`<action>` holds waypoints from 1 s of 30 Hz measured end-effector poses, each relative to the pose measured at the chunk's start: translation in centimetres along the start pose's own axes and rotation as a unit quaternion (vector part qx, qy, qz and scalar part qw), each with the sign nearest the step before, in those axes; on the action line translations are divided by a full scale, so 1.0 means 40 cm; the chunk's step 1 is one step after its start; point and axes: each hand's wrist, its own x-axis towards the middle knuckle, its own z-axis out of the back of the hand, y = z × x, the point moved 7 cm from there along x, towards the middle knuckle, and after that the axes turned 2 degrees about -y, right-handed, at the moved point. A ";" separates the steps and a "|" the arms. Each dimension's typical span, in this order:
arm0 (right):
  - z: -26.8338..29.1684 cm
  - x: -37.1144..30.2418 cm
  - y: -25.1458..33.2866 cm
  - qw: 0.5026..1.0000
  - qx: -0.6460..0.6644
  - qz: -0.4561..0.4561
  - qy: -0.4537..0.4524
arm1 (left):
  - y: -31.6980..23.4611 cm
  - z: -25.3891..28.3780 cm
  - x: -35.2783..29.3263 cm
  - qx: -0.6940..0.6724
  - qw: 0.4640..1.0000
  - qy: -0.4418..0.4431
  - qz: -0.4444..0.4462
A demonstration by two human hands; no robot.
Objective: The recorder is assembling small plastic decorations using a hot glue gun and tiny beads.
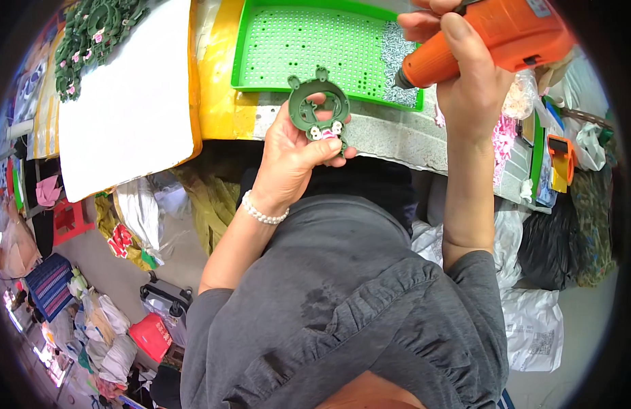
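Green plastic ring part (318, 109) sits pinched in the left hand (295, 153) fingers at the table's near edge; the right hand (465, 82) wraps closed around an orange power screwdriver (493, 37) over the green tray (309, 44).

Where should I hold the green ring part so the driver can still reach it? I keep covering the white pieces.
Grip the ring by its lower rim, coming from below, as the left hand does: thumb just under the white pieces, fingers behind. The ring stands face-up toward the camera, so this likely leaves its open centre and upper lobes free for the orange driver in the right hand.
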 end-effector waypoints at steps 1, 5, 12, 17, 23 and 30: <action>0.000 -0.001 -0.005 1.000 -0.014 -0.019 -0.002 | -0.001 0.001 0.000 -0.007 1.000 0.002 -0.002; -0.054 -0.001 0.000 0.953 -0.276 -0.097 -0.080 | 0.001 0.015 -0.005 -0.026 1.000 -0.015 -0.002; 0.000 -0.046 0.024 0.848 -0.487 -0.157 -0.139 | 0.003 0.004 0.006 -0.016 0.999 -0.019 0.023; 0.021 -0.057 0.014 0.856 -0.477 -0.149 -0.137 | 0.005 0.005 0.008 -0.022 0.999 -0.021 0.027; 0.031 -0.066 0.013 0.866 -0.452 -0.153 -0.149 | 0.007 0.005 0.005 -0.021 0.999 -0.025 0.025; 0.028 -0.061 0.013 0.869 -0.454 -0.141 -0.134 | 0.011 0.010 0.003 -0.016 0.999 -0.030 0.023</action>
